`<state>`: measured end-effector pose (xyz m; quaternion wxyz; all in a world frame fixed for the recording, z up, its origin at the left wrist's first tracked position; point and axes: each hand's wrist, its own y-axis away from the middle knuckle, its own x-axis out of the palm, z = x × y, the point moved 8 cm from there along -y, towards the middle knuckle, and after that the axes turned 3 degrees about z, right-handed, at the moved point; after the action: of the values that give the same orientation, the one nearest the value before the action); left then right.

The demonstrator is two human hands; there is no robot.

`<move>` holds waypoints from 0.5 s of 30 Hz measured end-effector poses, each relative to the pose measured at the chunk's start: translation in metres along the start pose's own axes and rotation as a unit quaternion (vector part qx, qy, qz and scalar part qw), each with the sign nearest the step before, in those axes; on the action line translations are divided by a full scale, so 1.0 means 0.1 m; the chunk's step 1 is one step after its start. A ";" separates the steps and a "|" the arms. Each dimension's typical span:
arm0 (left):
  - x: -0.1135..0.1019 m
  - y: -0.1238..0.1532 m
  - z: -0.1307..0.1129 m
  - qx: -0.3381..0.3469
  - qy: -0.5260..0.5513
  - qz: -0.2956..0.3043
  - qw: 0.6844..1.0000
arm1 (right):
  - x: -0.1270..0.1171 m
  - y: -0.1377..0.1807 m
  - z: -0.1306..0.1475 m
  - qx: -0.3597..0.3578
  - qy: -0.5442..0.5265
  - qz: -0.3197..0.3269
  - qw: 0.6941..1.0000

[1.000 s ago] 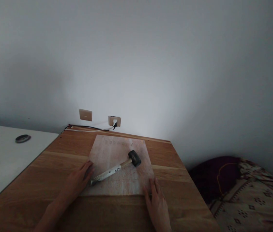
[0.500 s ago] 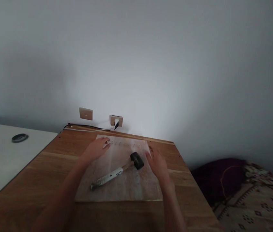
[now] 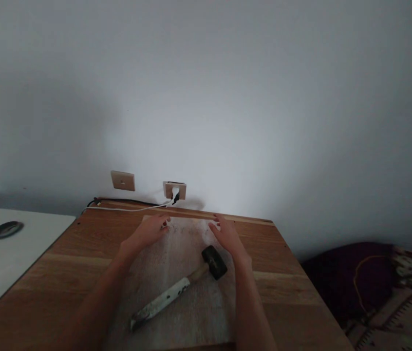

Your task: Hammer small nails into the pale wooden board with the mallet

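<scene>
A whitish, worn flat board point(image 3: 198, 307) lies on the wooden table. Diagonally across it rests a mallet point(image 3: 177, 288), its black head to the far right and its white-patched handle reaching toward the near left. My left hand point(image 3: 151, 231) is at the board's far left corner, fingers apart and slightly curled. At the far right corner is my right hand point(image 3: 228, 237), also with its fingers spread, just beyond the mallet head. Neither hand touches the mallet. Whether the fingertips press on the board's edge I cannot tell.
The wooden table point(image 3: 63, 273) backs onto a pale wall with a wall socket point(image 3: 175, 190) and a plate point(image 3: 122, 180). White and black cables point(image 3: 125, 209) run along its rear edge. A white table point(image 3: 34, 253) with a dark oval object point(image 3: 8, 229) adjoins left; patterned fabric point(image 3: 410, 312) lies right.
My right hand has moved from the board's right side to its far right corner. The view has shifted, so the board and mallet appear larger and lower. My left hand stays near the far left corner.
</scene>
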<state>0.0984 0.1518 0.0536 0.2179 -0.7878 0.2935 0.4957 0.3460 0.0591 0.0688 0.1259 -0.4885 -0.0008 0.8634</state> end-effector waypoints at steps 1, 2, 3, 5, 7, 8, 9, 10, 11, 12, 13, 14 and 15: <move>0.02 0.00 0.02 0.004 0.004 0.001 1.000 | 0.03 0.00 -0.03 0.001 -0.005 0.013 1.000; 0.05 0.01 0.03 0.009 0.006 0.002 1.000 | 0.07 0.00 -0.05 0.006 -0.010 0.025 1.000; 0.07 0.01 0.04 0.013 0.008 0.001 1.000 | 0.10 0.00 -0.07 0.009 -0.014 0.038 0.999; 0.09 0.01 0.05 0.021 0.013 -0.006 1.000 | 0.17 -0.01 -0.06 0.006 -0.016 0.061 0.998; 0.10 0.01 0.05 0.020 0.016 -0.008 1.000 | 0.24 -0.03 -0.01 -0.010 -0.007 0.078 0.997; 0.11 0.01 0.04 0.018 0.013 -0.007 1.000 | 0.27 -0.04 0.02 -0.019 0.004 0.083 0.996; 0.11 0.00 0.03 0.016 0.008 -0.003 1.000 | 0.30 -0.05 0.05 -0.024 0.017 0.088 0.996; 0.10 0.00 0.02 0.013 0.003 0.000 1.000 | 0.32 -0.06 0.07 -0.027 0.031 0.091 0.995; 0.10 0.00 0.02 0.012 -0.001 0.003 1.000 | 0.34 -0.06 0.09 -0.028 0.041 0.094 0.994; 0.10 0.00 0.01 0.013 -0.005 0.006 1.000 | 0.34 -0.06 0.10 -0.028 0.048 0.095 0.994; 0.10 -0.01 0.01 0.015 -0.007 0.008 1.000 | 0.34 -0.06 0.11 -0.026 0.053 0.095 0.994; 0.10 -0.01 0.01 0.017 -0.010 0.009 1.000 | 0.34 -0.06 0.11 -0.026 0.057 0.097 0.993; 0.10 -0.01 0.01 0.020 -0.014 0.009 1.000 | 0.34 -0.06 0.12 -0.026 0.061 0.098 0.993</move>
<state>0.1018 0.1511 0.0441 0.2331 -0.7736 0.3071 0.5030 0.3204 0.0733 0.0473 0.0277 -0.5409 0.0324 0.8400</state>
